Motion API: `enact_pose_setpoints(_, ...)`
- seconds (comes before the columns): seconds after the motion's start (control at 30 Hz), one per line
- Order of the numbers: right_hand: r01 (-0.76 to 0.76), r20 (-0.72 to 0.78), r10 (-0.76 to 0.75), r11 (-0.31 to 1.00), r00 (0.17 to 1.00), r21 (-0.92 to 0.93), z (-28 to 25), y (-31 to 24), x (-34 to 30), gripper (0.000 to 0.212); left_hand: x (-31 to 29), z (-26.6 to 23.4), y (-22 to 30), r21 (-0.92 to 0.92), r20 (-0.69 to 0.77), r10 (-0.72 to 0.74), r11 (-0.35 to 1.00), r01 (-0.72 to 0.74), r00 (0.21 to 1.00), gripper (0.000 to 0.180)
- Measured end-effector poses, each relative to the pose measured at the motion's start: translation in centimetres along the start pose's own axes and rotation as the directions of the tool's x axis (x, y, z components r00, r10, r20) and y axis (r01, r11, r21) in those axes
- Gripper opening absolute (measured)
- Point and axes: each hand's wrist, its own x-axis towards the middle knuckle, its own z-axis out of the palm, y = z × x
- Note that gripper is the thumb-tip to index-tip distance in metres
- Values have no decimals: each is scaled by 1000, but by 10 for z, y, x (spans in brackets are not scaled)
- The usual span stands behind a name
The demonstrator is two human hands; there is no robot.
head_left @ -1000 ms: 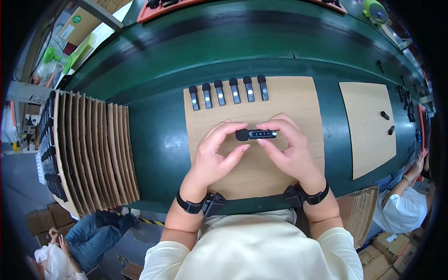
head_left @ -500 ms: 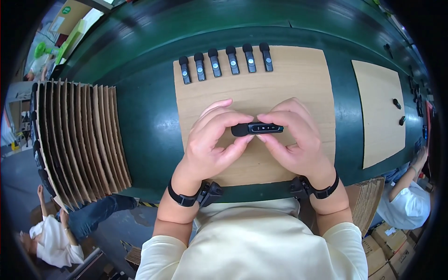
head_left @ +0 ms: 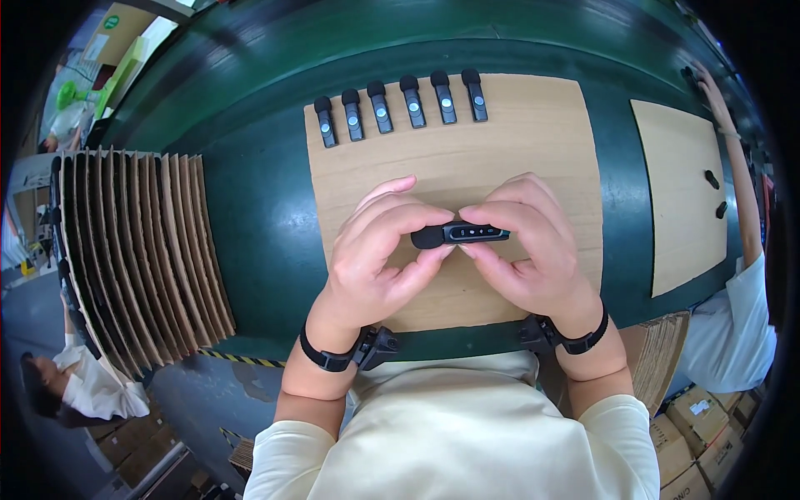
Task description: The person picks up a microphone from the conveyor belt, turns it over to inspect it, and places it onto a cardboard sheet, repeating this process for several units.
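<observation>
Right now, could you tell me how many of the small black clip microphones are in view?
7 clearly: six microphones stand in a row along the cardboard sheet's far edge, one microphone is held between left hand and right hand. Two small dark pieces on the right sheet are unclear.

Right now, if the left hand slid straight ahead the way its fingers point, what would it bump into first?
The left hand points toward the right hand, so it would probably bump those fingers first, past the small black microphone both hands pinch. Depth is hard to judge.

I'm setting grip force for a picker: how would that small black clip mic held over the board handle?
The mic probably is stiff and light: both hands pinch it level by fingertips alone. Its flat-looking body likely won't roll; six like it lie still on the board.
</observation>
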Motion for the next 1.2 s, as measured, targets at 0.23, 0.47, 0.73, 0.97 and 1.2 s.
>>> enact_pose_setpoints(0.23, 21, 22, -21, 1000, 1000, 5, -1, 3, -1, 37, 1, 3, 4, -29, -39, -47, 999, 46, 998, 30)
enact_pose_setpoints(0.47, -77, 44, 72, 990, 996, 116, -1, -2, -1, 33, 0, 0, -1, -2, -8, 20, 1000, -20, 1000, 30)
enact_pose_setpoints(0.73, -140, 67, 128, 963, 990, 232, -4, -1, -4, 29, 2, 2, -1, 51, 30, -18, 999, 16, 999, 30)
enact_pose_setpoints(0.97, -1, 69, -7, 992, 998, 124, -3, -1, -1, 32, -1, 11, -8, 88, 75, -9, 996, 2, 997, 34)
enact_pose_setpoints(1.2, -80, 10, 80, 996, 997, 48, 2, 7, 0, 32, 0, 11, -9, 276, 131, -184, 950, 142, 974, 46)
